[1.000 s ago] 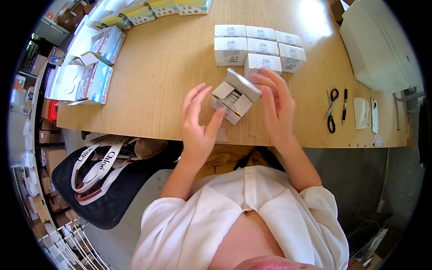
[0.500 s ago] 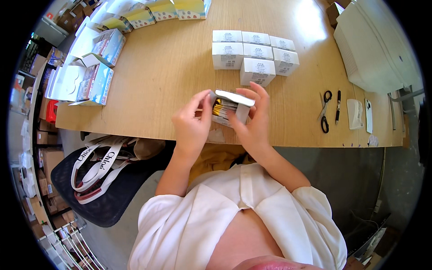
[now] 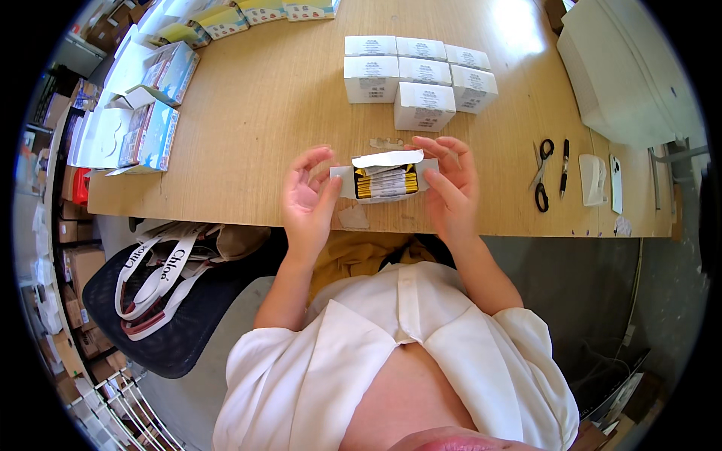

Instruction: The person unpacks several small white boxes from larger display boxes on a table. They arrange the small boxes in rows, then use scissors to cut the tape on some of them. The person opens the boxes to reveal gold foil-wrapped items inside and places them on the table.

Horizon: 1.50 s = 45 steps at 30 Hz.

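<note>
An open white carton (image 3: 386, 200) stands upright near the table's front edge, in front of me. Packed inside it is a row of thin white packets with yellow edges (image 3: 387, 183). Its back flap (image 3: 388, 158) is raised, and its side flaps stick out to the left and right. My left hand (image 3: 307, 197) is beside the left flap, fingers spread and thumb against it. On the other side, the thumb of my right hand (image 3: 453, 189) touches the right flap while its fingers stay apart. Neither hand grasps the carton.
Several closed white cartons (image 3: 425, 107) are grouped beyond my hands. Open blue-and-white display boxes (image 3: 159, 135) line the left edge. To the right lie black scissors (image 3: 543, 174), a pen (image 3: 564, 174), a clear plastic piece (image 3: 593, 180) and a white phone-like object (image 3: 616, 184), near a large white bin (image 3: 624, 75).
My hands have moved apart from the carton's walls, to its two sides. The carton now sits squarer, with both side flaps spread and its row of packets plainly visible.
</note>
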Motion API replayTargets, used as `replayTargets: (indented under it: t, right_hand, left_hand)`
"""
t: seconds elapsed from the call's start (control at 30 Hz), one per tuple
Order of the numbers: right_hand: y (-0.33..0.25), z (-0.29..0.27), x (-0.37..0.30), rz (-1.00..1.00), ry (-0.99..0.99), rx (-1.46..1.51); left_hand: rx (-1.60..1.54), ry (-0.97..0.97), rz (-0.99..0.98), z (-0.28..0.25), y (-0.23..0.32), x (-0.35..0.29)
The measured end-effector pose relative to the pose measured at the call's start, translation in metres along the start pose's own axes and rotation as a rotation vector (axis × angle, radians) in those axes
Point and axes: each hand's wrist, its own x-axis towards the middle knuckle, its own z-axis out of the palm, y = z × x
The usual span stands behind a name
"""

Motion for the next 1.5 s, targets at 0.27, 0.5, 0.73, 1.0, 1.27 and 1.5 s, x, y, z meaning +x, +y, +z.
replayTargets:
  t: [0.27,0.5,0.73,1.0,1.27,1.5]
  right_hand:
    - [-0.016,0.01,0.022,0.132,0.054,-0.463]
    - [-0.014,0.006,0.031,0.218,0.093,-0.404]
    - [-0.005,-0.002,0.025,0.239,0.103,-0.407]
    - [0.0,-0.005,0.023,0.21,0.147,-0.384]
    - [0.002,0.017,0.015,-0.051,0.28,-0.245]
    - [-0.037,0.031,0.016,-0.58,-0.189,-0.892]
  left_hand:
    - [0.177,-0.118,-0.269,0.006,0.013,0.023]
    - [-0.094,-0.023,-0.474,0.009,0.005,0.028]
    - [-0.147,-0.031,-0.638,0.001,0.001,0.031]
    - [-0.082,-0.486,-0.337,-0.014,0.001,0.014]
    - [-0.368,-0.293,-0.332,-0.033,-0.012,0.012]
    - [-0.344,-0.236,-0.178,-0.033,0.01,0.022]
